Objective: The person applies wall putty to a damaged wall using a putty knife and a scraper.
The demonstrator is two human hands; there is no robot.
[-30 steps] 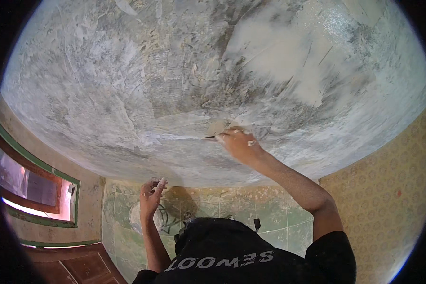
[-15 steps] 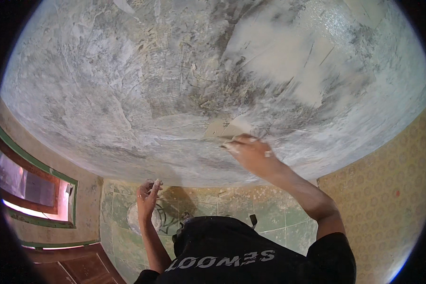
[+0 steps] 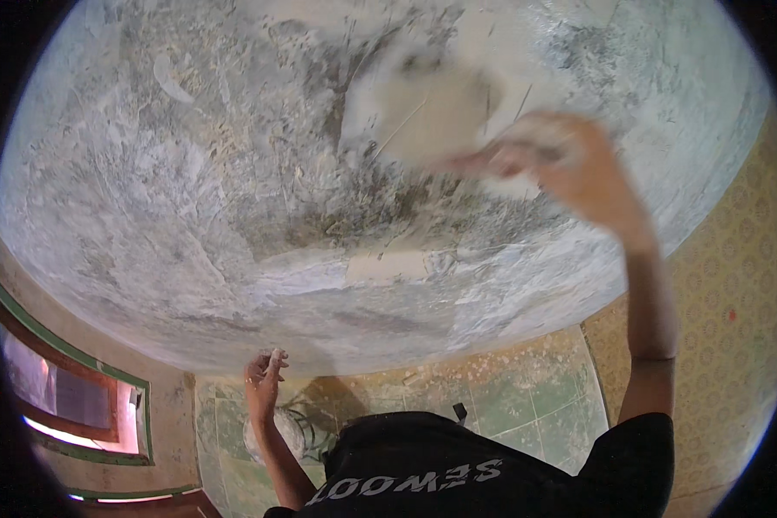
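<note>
My right hand (image 3: 570, 164) is raised at the pale wall surface (image 3: 164, 173), closed and smeared by motion. It grips a thin flat scraper (image 3: 470, 161), whose outline is too blurred to trace fully. Beside it lies a smooth cream patch of filler (image 3: 380, 108). A smaller beige filler patch (image 3: 387, 267) sits lower on the rough grey and white surface. My left hand (image 3: 264, 380) is held low at the left, apart from the wall, fingers loosely curled and coated with white paste. Nothing shows between those fingers.
A white-smeared round container (image 3: 276, 436) stands on the green tiled floor (image 3: 527, 401), partly behind my left forearm. To the left is a green-framed window (image 3: 69, 388) in a side wall. Yellow patterned wall (image 3: 725, 345) bounds the right side.
My right hand has swung up and right with the scraper, away from the lower beige patch to the large cream patch. My left hand stays raised. The view has shifted slightly.
</note>
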